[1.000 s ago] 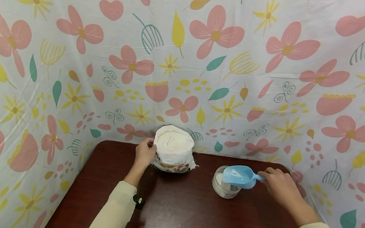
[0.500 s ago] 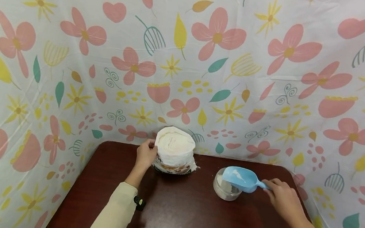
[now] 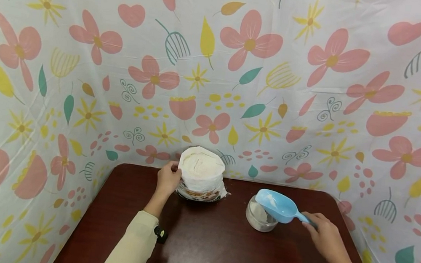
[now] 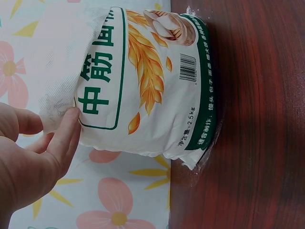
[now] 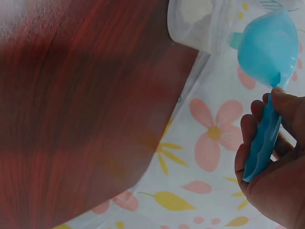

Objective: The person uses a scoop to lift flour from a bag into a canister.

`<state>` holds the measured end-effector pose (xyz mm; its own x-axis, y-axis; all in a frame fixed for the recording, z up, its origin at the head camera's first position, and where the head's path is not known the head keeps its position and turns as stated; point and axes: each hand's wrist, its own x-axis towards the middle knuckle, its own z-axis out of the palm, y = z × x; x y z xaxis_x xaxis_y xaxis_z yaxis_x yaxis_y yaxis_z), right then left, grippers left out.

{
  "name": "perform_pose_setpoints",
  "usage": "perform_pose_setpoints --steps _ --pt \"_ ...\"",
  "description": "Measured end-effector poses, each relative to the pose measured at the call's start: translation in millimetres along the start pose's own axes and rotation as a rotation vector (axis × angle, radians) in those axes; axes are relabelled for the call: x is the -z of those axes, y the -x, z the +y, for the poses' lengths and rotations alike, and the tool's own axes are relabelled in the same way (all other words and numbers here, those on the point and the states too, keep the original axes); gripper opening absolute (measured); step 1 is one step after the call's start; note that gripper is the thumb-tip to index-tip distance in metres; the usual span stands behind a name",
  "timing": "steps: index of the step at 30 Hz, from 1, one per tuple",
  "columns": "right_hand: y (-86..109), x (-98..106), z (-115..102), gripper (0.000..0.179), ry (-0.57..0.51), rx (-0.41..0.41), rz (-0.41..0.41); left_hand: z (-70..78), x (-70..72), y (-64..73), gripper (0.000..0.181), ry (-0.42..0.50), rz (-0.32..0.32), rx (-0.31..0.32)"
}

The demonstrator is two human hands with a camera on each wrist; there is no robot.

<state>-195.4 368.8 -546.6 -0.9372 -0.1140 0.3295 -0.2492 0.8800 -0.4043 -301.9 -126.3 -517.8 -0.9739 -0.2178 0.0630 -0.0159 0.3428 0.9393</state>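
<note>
On the left, a white flour bag (image 3: 201, 174) stands with its top folded outward and pale flour showing inside. My left hand (image 3: 168, 179) pinches its folded rim between thumb and fingers. In the left wrist view, the bag (image 4: 147, 86) shows green lettering and a wheat ear. A light blue scoop (image 3: 281, 208) is gripped by its handle in my right hand (image 3: 326, 236). White flour clings inside the scoop, which is tilted over a clear round container (image 3: 260, 225) partly filled with flour. The right wrist view shows fingers curled round the scoop's handle (image 5: 263, 143).
The dark red-brown table (image 3: 206, 249) ends at the back against a floral cloth (image 3: 215, 85), which also hangs along both sides. Small white specks lie near the bag and the container. A dark strap (image 3: 160, 233) is on the left wrist.
The scoop has turned and its handle end has come nearer and to the right, with the right hand. Its blade stays over the container. The left hand keeps hold of the bag rim.
</note>
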Motion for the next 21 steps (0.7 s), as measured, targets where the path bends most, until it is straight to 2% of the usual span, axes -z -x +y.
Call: perform_pose_setpoints --steps 8,13,21 --pt "2.8 -5 -2 0.028 -0.030 0.033 0.095 -0.8 1.8 1.3 0.029 -0.006 -0.005 -0.003" --pt "-4.3 -3 -7 0.030 -0.035 0.082 0.151 -0.5 1.6 0.3 0.028 -0.013 0.003 -0.007" --pt "-25.1 7 -26 0.030 -0.025 0.128 0.146 2.0 0.2 0.6 0.029 -0.005 -0.005 -0.011"
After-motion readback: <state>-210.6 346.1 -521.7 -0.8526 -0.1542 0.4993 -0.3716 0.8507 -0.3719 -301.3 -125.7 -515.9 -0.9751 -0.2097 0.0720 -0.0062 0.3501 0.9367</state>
